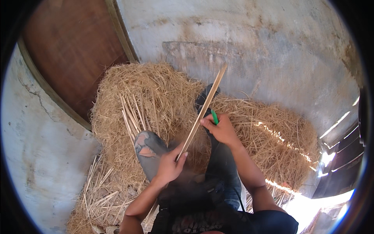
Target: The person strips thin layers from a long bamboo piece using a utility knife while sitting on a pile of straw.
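A long, pale, split bamboo strip (pixel 209 97) slants up and away from my lap toward the wall. My left hand (pixel 170 164) is closed around its near end, above my left thigh. My right hand (pixel 221 130) is at the strip's middle, its thumb against the edge. The same hand grips a tool with a green end (pixel 214 116) sticking up from the fingers; its working part is hidden, so I cannot tell its kind.
Heaps of fine straw-like shavings (pixel 171 85) surround my legs, with another pile (pixel 269 140) at the right. Several cut strips (pixel 134 113) lean beside my left knee. A stained wall (pixel 272 58) and a brown door (pixel 74 50) stand beyond. More strips (pixel 101 199) lie at lower left.
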